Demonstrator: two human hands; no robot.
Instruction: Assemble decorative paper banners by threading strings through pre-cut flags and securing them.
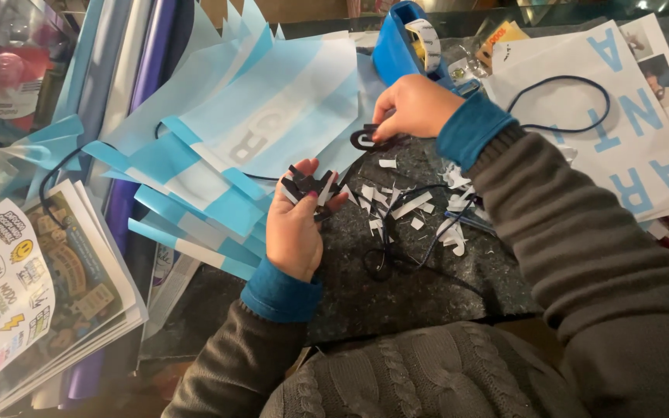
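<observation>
Blue tape dispenser (pixel 396 46) up top, striped paper flags (pixel 272 116) left, white scraps (pixel 412 205) littering dark felt mat (pixel 427 271). Left hand (pixel 294 224), fingers curled around black cutout letters (pixel 307 186) above the mat. Right hand (pixel 416 104) pinching another black letter (pixel 365 139), just beside the dispenser.

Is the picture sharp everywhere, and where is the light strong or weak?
Head view: the hands, left hand and right hand, are fairly sharp; the tape dispenser catches bright light; the white sheets at right look bright; the lower edge and the grey sleeves lie in dim light; the left corner is slightly soft.
</observation>
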